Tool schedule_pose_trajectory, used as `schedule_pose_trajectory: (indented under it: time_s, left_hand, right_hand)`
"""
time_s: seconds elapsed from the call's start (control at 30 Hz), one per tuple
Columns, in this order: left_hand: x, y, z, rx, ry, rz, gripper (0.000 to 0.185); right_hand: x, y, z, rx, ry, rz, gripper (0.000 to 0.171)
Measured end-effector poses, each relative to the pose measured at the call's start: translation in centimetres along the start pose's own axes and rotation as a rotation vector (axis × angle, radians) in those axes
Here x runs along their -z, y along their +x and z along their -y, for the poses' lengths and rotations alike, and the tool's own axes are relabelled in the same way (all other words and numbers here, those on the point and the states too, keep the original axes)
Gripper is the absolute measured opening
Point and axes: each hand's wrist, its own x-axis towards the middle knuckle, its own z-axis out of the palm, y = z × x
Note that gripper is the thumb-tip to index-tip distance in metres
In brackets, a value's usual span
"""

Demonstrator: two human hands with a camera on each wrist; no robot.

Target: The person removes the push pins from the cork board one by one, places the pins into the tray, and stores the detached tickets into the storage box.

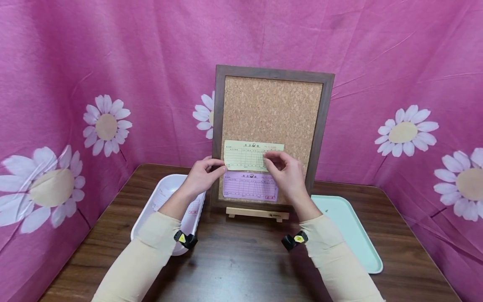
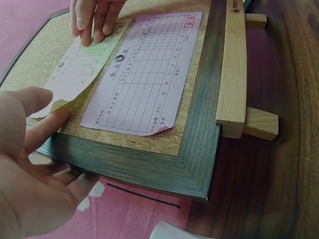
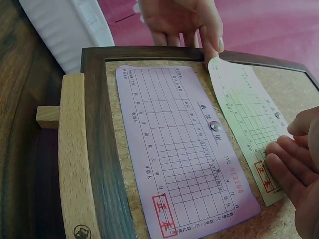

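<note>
A framed corkboard point(image 1: 271, 109) leans upright on a small wooden stand point(image 1: 256, 213). On its lower part is a pale yellow-green receipt slip point(image 1: 241, 157), with a round silver pin point(image 3: 277, 115) near its top edge. Just below it lies a purple receipt slip point(image 1: 245, 188), also pinned near the top. My left hand point(image 1: 201, 178) pinches the yellow-green slip's lower left corner between thumb and forefinger, lifting it slightly off the cork. With fingertips, my right hand point(image 1: 286, 176) touches the same slip's right part; its fingers look fairly straight.
Left of the board, a white plastic basket point(image 1: 139, 222) holds paper slips, partly hidden by my left arm. A mint-green tray point(image 1: 367, 247) with a few tiny items lies to the right. Everything stands on a dark wooden table point(image 1: 234, 260) before a pink flowered curtain point(image 1: 170, 63).
</note>
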Motion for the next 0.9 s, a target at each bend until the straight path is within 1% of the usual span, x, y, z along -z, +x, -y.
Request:
schedule_pose_trajectory:
  time_s: [0.23,0.57,0.7,0.9]
  left_hand:
    - [-0.1,0.2,-0.1,-0.005,0.011,-0.019,0.033]
    - [-0.3,0.8,-0.1,0.001,0.025,-0.050,0.032]
    - [-0.4,1.1,-0.3,-0.020,0.035,-0.064,0.030]
    - [-0.7,1.1,-0.6,-0.046,0.048,-0.083,0.027]
  right_hand:
    - [-0.2,0.3,0.4,-0.016,-0.035,-0.012,0.021]
    - [-0.6,0.7,0.9,-0.046,-0.093,-0.020,0.024]
    - [-0.7,0.8,1.1,-0.056,-0.098,-0.021,0.025]
    - [-0.9,1.1,1.1,-0.056,-0.099,-0.023,0.026]
